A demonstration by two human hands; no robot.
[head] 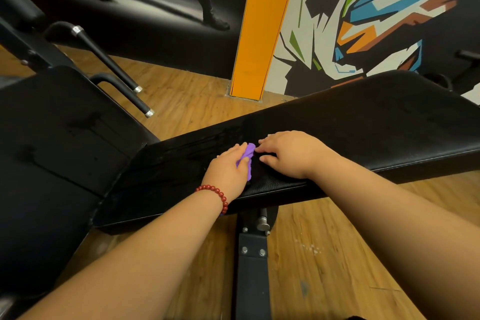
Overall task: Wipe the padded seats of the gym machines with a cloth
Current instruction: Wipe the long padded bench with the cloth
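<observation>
A long black padded bench (pixel 363 127) runs from the lower left to the right edge of the head view. My left hand (pixel 228 171), with a red bead bracelet at the wrist, grips a bunched purple cloth (pixel 248 157) against the pad. My right hand (pixel 288 153) lies flat on the pad just right of the cloth, its fingertips touching the cloth's upper end. Wet streaks show on the pad to the left of the cloth. A second black padded seat (pixel 52 143) sits at the left, butting against the bench's end.
The bench's metal post with bolts (pixel 253 247) stands under the pad on a wooden floor (pixel 324 254). Two black handle bars with silver caps (pixel 111 65) jut out at the upper left. An orange pillar (pixel 262 28) and a painted wall stand behind.
</observation>
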